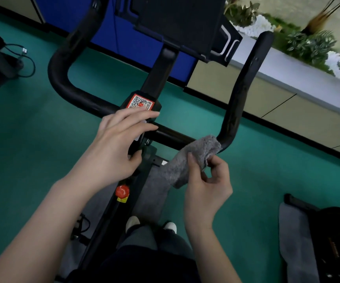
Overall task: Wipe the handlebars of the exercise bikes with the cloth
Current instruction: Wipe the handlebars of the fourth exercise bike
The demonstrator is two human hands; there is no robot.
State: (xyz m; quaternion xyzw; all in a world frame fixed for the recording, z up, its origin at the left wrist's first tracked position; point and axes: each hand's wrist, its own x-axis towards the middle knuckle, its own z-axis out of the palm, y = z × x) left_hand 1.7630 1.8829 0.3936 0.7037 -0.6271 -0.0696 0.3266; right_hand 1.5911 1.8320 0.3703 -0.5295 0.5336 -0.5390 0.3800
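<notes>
A black U-shaped handlebar [236, 94] of an exercise bike fills the middle of the view, with a dark console screen [177, 21] above its stem. A grey fluffy cloth [189, 162] is draped over the crossbar at the right bend of the handlebar. My right hand [205, 186] pinches the cloth between thumb and fingers just below the bar. My left hand [116, 144] rests on the centre clamp of the handlebar, fingers spread over the block beside a red QR-code sticker [140, 102].
A red knob [122, 190] sits on the bike frame below my left hand. Teal floor [32, 123] lies all around. A cable [25, 62] trails at the far left. Another machine with a grey mat [299, 242] stands at lower right. A planter ledge [287, 64] runs along the right.
</notes>
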